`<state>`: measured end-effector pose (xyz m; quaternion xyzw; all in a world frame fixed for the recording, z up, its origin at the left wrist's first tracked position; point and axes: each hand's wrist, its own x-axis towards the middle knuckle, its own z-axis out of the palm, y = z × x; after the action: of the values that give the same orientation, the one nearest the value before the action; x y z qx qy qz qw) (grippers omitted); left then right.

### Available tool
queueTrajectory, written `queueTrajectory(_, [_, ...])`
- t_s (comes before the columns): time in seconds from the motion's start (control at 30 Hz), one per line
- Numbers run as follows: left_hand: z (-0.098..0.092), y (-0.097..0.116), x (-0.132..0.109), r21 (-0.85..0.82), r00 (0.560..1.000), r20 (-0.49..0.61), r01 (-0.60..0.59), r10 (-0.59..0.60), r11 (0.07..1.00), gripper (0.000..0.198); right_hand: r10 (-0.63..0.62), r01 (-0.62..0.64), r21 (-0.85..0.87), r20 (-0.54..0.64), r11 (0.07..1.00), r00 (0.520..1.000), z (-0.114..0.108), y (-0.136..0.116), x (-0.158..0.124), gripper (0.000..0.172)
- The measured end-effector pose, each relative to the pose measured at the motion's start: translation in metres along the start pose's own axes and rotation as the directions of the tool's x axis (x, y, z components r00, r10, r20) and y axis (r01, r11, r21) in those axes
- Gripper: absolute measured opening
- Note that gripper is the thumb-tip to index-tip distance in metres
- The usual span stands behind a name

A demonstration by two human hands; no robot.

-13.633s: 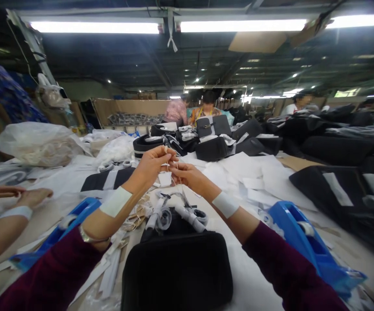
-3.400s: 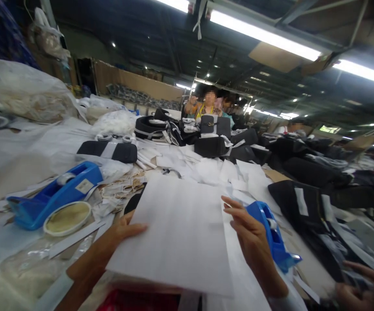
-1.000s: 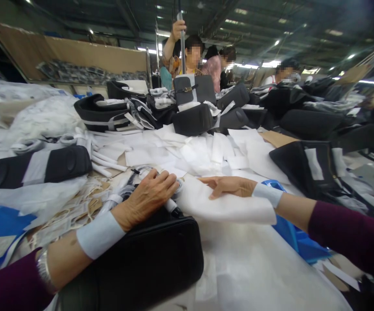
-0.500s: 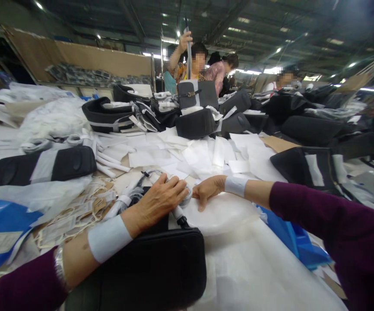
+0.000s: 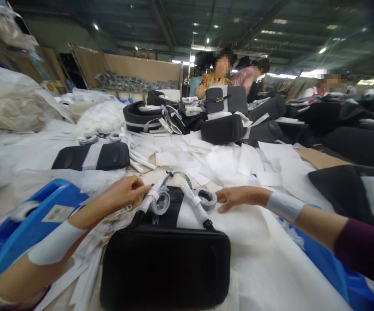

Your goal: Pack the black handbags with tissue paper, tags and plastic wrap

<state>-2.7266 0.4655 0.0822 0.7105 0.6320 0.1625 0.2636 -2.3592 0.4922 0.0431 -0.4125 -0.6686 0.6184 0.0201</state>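
A black handbag (image 5: 166, 268) lies in front of me on the white sheeting. Its handle (image 5: 193, 203) is wrapped in white padding and bends up behind it. Two coiled straps in clear film, a left coil (image 5: 161, 203) and a right coil (image 5: 207, 198), sit at the handle's sides. My left hand (image 5: 130, 192) is at the left side of the handle, fingers curled together; what they pinch, if anything, is hidden. My right hand (image 5: 240, 196) is beside the right coil, thumb and fingers apart, fingertips at the coil's edge over the white sheet (image 5: 271, 255).
Blue plastic bins stand at left (image 5: 34, 224) and right (image 5: 323, 255). Another wrapped black bag (image 5: 115, 156) lies beyond the left one. White paper sheets (image 5: 226, 160) cover the middle. Black bags (image 5: 222, 128) are piled farther back, with co-workers (image 5: 221, 77) behind them.
My left hand has moved left off the top of the handle, uncovering the handle and coils. My right hand stays close to the right coil. The view has turned left.
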Motion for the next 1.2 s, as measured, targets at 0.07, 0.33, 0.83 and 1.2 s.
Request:
queueTrajectory(0.07, [0.006,-0.011,-0.008,-0.19,0.985,0.153,0.112,-0.083,0.975,0.041,0.048,-0.047,0.074,-0.005,0.996,0.999,0.003,0.0,0.007,0.048])
queueTrajectory(0.33, [0.046,-0.012,-0.016,-0.568,0.943,0.278,0.317,-0.186,0.759,0.046,-0.085,0.093,0.052,-0.133,0.994,0.988,0.021,-0.009,0.041,0.056])
queueTrajectory(0.83, [0.055,-0.015,-0.013,-0.807,0.943,0.252,0.329,-0.219,0.489,0.034,-0.406,0.36,-0.914,0.262,0.188,0.875,0.095,-0.115,0.03,0.047])
queueTrajectory(1.2, [0.054,-0.013,-0.019,-0.885,0.916,0.332,0.385,-0.225,0.262,0.031,-0.22,0.319,-0.9,0.261,0.297,0.94,0.115,-0.122,0.068,0.032])
